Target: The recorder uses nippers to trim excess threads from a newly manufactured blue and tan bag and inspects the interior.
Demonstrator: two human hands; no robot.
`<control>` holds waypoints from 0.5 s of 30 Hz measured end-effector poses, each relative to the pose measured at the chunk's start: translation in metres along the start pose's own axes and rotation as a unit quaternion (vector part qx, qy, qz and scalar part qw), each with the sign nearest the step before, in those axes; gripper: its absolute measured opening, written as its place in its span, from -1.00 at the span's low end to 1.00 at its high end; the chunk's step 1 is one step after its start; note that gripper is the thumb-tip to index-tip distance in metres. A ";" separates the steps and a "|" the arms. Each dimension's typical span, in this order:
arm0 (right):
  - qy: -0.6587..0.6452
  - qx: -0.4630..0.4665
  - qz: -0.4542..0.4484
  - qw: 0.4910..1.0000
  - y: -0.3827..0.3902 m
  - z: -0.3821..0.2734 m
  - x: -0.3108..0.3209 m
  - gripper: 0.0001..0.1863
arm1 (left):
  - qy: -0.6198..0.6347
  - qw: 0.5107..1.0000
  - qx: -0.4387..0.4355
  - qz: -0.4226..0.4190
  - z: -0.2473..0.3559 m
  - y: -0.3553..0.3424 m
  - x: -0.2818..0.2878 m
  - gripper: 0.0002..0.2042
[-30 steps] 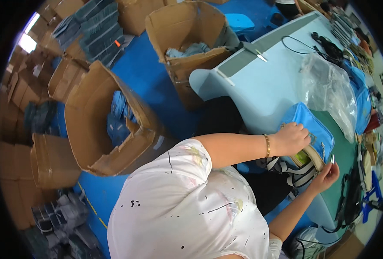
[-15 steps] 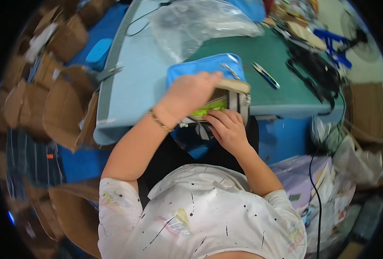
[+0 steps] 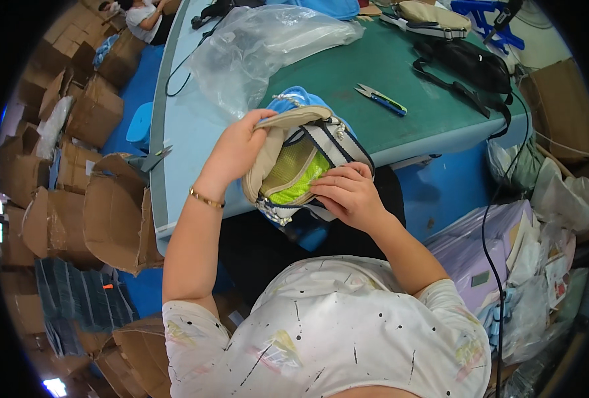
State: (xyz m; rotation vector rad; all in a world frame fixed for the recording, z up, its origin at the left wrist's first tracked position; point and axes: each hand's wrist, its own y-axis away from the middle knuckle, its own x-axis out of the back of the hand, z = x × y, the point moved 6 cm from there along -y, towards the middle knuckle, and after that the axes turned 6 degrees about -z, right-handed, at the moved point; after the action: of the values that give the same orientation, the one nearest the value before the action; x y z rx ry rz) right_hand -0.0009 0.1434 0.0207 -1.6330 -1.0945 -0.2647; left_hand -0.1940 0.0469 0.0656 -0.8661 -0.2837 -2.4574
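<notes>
Bag (image 3: 293, 171) wider open than 0.5 s ago, left fingers (image 3: 257, 119) on beige flap (image 3: 300, 117).

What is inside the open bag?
Bright green material and mesh show in the bag; the right hand covers part, so what lies behind it is hidden.

bag (image 3: 294, 162) partly hidden, blue fabric (image 3: 334, 6) cropped at top

The bag (image 3: 266, 159) looks like matt cloth, with mesh (image 3: 293, 160) and a glossy lining (image 3: 318, 167); the desk (image 3: 334, 73) is smooth, the far plastic sheet (image 3: 248, 53) shiny, the left carton (image 3: 112, 205) matt cardboard.
</notes>
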 end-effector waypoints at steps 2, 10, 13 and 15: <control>-0.026 -0.015 0.046 0.998 -0.003 0.006 0.014 -0.74 | -0.069 0.998 0.005 0.014 0.013 0.010 -0.004 -0.63; -0.028 -0.089 0.138 0.986 -0.045 0.064 0.051 -0.67 | -0.319 0.924 -0.183 0.108 0.071 0.020 -0.045 -0.53; -0.188 -0.175 0.063 0.964 -0.043 0.087 0.027 -0.57 | -0.235 0.945 -0.180 0.137 0.079 0.025 -0.054 -0.58; -0.270 -0.184 0.020 0.945 -0.039 0.094 0.020 -0.50 | -0.206 0.952 -0.174 0.146 0.073 0.026 -0.062 -0.64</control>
State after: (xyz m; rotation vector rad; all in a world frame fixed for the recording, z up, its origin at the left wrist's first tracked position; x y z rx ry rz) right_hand -0.0525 0.2331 0.0241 -2.1356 -1.4827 0.0176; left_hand -0.1008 0.0750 0.0833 -1.4618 0.1369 -2.0622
